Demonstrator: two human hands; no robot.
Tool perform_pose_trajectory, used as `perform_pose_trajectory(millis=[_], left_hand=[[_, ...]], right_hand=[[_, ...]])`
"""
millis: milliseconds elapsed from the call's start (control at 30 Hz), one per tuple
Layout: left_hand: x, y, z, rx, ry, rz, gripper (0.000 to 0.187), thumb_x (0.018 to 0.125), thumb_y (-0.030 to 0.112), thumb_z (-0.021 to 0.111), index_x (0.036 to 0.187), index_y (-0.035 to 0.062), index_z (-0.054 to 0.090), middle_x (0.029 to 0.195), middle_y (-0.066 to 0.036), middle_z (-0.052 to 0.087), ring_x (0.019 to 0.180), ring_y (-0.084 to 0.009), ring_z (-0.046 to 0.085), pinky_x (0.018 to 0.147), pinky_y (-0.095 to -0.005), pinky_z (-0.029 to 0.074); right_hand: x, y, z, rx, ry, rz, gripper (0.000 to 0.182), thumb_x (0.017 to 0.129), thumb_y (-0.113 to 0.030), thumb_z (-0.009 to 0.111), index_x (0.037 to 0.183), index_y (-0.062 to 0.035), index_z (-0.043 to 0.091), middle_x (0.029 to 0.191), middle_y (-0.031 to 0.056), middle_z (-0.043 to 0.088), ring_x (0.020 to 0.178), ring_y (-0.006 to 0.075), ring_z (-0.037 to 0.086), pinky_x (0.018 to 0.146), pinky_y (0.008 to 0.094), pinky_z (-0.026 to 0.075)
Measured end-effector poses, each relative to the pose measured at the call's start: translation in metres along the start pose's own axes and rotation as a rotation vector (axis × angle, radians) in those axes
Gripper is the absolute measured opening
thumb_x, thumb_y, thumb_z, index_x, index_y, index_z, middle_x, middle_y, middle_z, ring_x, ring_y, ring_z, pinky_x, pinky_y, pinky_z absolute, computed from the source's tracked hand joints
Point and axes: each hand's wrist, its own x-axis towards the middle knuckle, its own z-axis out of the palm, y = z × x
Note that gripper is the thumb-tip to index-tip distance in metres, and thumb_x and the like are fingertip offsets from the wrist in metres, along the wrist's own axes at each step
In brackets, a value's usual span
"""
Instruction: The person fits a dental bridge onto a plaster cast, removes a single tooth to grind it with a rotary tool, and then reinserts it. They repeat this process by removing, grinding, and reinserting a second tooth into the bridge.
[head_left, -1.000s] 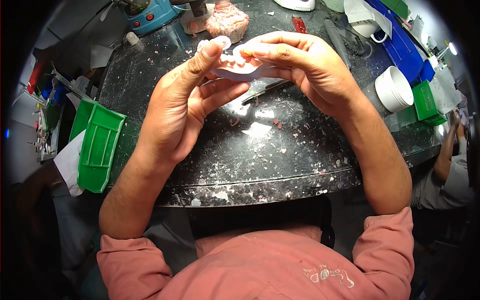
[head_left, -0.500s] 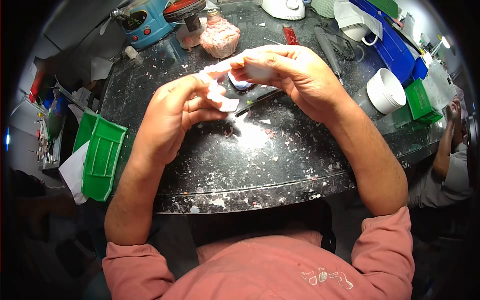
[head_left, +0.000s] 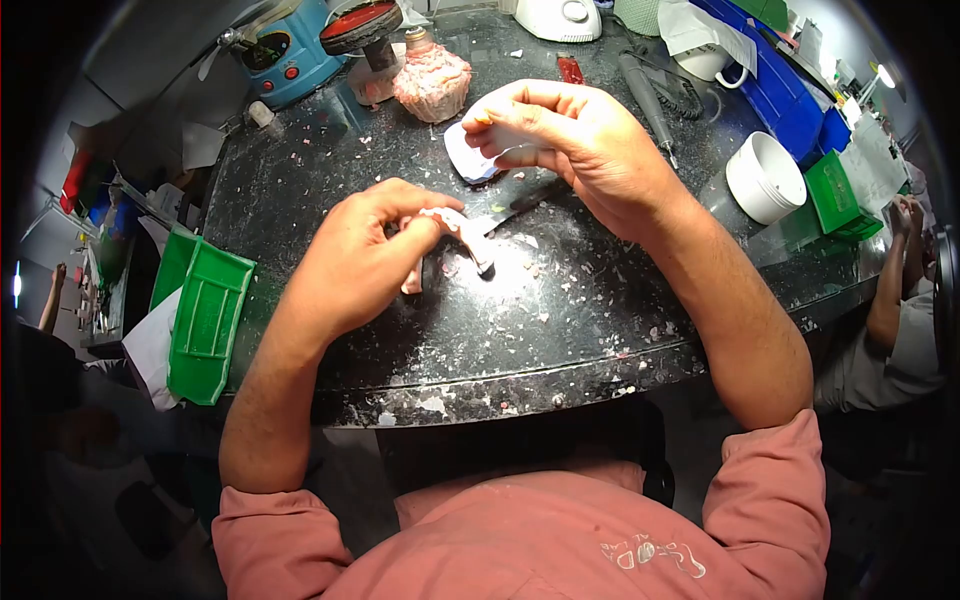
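Left hand [head_left: 365,255] sits low on the speckled black bench [head_left: 560,330], fingers curled and pinching a pink denture piece [head_left: 452,228] just above the surface. Right hand [head_left: 575,140] hovers farther back, fingertips pinched on a white cast [head_left: 470,160]. A thin metal tool [head_left: 520,205] lies between the 2 hands.

Tub [head_left: 765,177] right of tool [head_left: 520,205]

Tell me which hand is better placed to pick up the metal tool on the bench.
Left, probably. The left hand is low with its piece beside the tool; the right hand is raised, holding a white piece.
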Motion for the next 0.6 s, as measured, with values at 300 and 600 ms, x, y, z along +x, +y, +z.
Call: perform_pose_trajectory(millis=[300, 600], left_hand=[[0.002, 0.004, -0.002, -0.669, 0.081, 0.195, 0.031, 0.098, 0.016, 0.056, 0.121, -0.0046, 0.06, 0.11, -0.012, 0.067, 0.1, -0.016, 0.065, 0.088, -0.0275, 0.052], [0.001, 0.011, -0.003, -0.867, 0.009, 0.014, 0.039, 0.096, 0.016, 0.06, 0.126, -0.0073, 0.053, 0.109, -0.016, 0.067, 0.099, -0.0197, 0.068, 0.089, -0.0277, 0.057]], right_hand=[[-0.004, 0.005, 0.023, -0.524, 0.091, -0.533, 0.012, 0.084, -0.013, 0.072, 0.094, -0.006, 0.075, 0.091, 0.0054, 0.071, 0.093, 0.0163, 0.062, 0.088, 0.031, 0.048], [-0.001, 0.008, 0.021, -0.549, 0.131, -0.58, 0.009, 0.083, -0.016, 0.073, 0.089, -0.0094, 0.074, 0.093, 0.0039, 0.069, 0.096, 0.0198, 0.06, 0.088, 0.0332, 0.046]])
